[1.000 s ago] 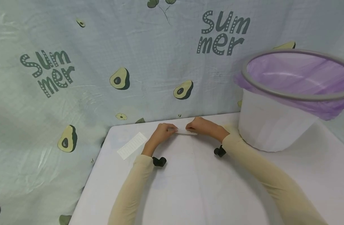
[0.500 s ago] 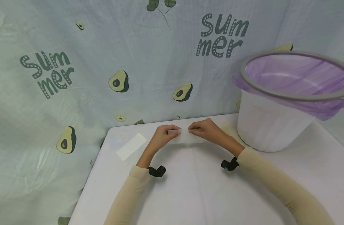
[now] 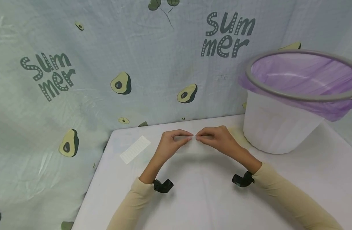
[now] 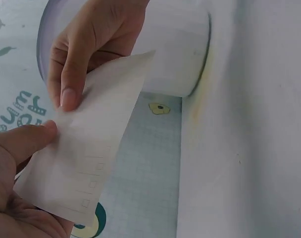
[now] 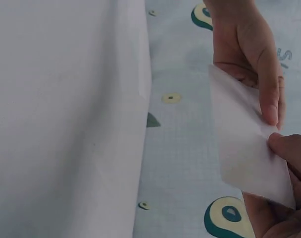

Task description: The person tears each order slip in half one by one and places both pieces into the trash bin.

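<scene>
Between both hands, above the white table, is a rectangular slip of white paper (image 3: 195, 147). My left hand (image 3: 169, 144) pinches its top edge between thumb and fingers, just left of the middle. Close beside those fingertips, my right hand (image 3: 222, 138) pinches the same edge from the right. Faint printed lines and small boxes show near one end of the paper slip (image 4: 91, 144) in the left wrist view. In the right wrist view the face of the paper slip (image 5: 242, 139) looks plain, with a slight crease by the fingertips.
Another printed paper slip (image 3: 135, 149) lies on the table (image 3: 190, 198) to the left. At the right stands a white waste bin (image 3: 279, 124) with a purple liner (image 3: 305, 75) and a grey rim ring. A patterned curtain (image 3: 152, 64) hangs behind the table.
The paper slip has come up off the table and hangs with its face towards me. Both hands have drawn back slightly towards me, and their fingertips have moved closer together.
</scene>
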### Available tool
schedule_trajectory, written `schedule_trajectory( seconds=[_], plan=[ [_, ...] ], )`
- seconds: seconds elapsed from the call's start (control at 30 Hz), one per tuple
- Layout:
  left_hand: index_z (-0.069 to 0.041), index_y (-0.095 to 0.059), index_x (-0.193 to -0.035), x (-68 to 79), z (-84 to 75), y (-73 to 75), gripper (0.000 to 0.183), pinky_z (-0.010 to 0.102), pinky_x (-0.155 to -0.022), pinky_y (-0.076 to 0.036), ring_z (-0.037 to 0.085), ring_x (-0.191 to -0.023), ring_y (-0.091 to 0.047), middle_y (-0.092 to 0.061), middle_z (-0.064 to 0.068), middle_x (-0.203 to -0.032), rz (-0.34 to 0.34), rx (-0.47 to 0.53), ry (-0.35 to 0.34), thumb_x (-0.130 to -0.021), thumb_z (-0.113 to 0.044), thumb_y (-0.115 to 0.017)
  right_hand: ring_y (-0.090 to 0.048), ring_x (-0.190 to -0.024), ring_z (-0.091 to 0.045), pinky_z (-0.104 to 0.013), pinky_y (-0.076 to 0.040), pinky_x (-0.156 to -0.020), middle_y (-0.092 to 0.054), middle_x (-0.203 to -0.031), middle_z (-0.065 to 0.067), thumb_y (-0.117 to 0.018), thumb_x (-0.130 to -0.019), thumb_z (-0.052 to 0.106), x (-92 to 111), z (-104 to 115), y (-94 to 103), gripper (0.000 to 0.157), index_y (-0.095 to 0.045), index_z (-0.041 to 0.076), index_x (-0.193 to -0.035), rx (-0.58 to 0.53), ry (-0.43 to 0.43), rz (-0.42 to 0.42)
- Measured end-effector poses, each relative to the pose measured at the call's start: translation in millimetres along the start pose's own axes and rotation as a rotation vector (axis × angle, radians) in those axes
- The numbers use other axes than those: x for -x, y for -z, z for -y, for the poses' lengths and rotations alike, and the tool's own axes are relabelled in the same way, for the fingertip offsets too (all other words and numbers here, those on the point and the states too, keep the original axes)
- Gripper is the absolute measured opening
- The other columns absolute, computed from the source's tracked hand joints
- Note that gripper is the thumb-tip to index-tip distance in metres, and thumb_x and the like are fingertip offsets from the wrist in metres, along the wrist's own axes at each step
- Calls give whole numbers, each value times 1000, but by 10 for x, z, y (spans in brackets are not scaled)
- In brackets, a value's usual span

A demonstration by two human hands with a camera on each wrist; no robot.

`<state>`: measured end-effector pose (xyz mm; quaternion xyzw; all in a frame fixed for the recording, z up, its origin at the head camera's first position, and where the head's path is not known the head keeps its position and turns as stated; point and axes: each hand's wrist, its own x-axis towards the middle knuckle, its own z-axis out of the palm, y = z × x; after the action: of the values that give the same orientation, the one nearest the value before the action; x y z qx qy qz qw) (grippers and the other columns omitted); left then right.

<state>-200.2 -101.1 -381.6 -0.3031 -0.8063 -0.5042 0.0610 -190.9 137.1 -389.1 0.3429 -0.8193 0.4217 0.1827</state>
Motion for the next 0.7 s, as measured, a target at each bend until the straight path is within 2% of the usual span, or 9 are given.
schedule_trajectory(
  seconds=[0.17,0.33,0.43,0.57,0.7],
  plan=[
    [-15,-82,-102,14,-120,-23,13,38,-87,-58,10,-100,-71,-78,-4,-100,13,-8,9,-92,-21,-77,-73,-76,-7,-24,-57,-64,-79,-90,3,-77,-90,7,31,65,86,11,-81,13,-98,46,64,-17],
    [-13,-83,-101,33,-220,-15,13,32,-82,-60,11,-95,-73,-78,-3,-99,48,92,66,-90,-18,-79,-73,-78,-6,-22,-57,-64,-79,-91,3,-79,-88,6,60,144,175,13,-82,13,-99,54,103,-23],
    [-16,-83,-100,48,-289,-21,12,33,-83,-59,10,-96,-73,-78,-4,-99,52,110,86,-90,-21,-80,-73,-80,-6,-19,-56,-66,-79,-91,4,-80,-87,5,87,194,219,15,-82,13,-99,42,113,-24],
    [-19,-83,-98,72,-379,-47,10,40,-89,-56,10,-99,-71,-78,-7,-97,33,98,68,-90,-24,-80,-74,-84,-6,-16,-56,-72,-78,-93,6,-79,-87,4,121,265,261,17,-81,14,-101,18,115,-20],
    [-18,-83,-97,100,-440,-78,8,41,-91,-55,10,-98,-71,-78,-7,-95,2,110,25,-91,-22,-80,-74,-88,-7,-18,-57,-76,-78,-95,7,-79,-88,5,143,336,288,17,-81,15,-101,9,100,-25]
  ],
)
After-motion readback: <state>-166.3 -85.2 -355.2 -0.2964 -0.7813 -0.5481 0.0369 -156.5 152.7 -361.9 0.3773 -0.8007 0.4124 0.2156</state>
